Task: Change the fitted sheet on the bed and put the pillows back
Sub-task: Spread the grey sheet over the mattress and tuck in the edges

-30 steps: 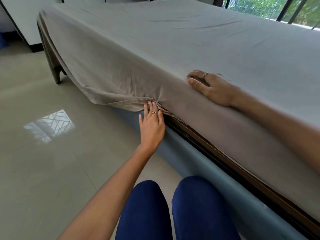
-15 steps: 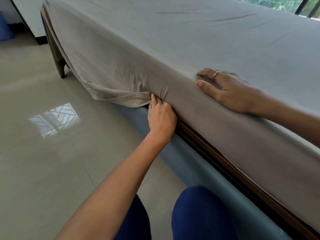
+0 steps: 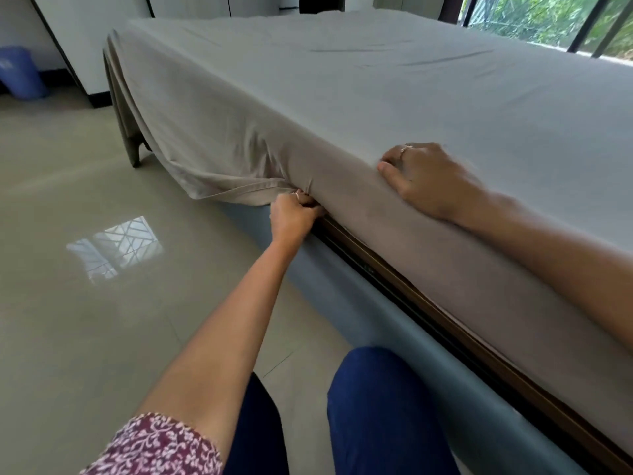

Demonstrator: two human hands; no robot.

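1. The plain taupe cotton fitted sheet (image 3: 342, 97) is spread over the top of the mattress and hangs down the near side; beyond the left hand its hem sags loose past the far corner.
2. The left hand (image 3: 294, 214) has its fingers curled round the sheet's hem at the lower edge of the mattress, just above the padded grey-blue bed frame (image 3: 394, 303) with its brown wooden ledge.
3. The right hand (image 3: 424, 180) presses on the sheet at the top edge of the mattress. Its fingers look bent into the fabric, but I cannot tell whether they pinch it or only pin it down.
4. Step in hand, as I judge it: tucking the hem under the mattress along this side. From the left hand towards the camera the edge already looks tucked.
5. Next move likely calls for pushing the gripped hem into the gap, then working towards the far corner while the right hand keeps the top taut.
6. No pillows are in view, so that part looks undone.
7. A blue plastic bin (image 3: 20, 72) stands by the far wall on the glossy beige tiled floor (image 3: 68, 337).
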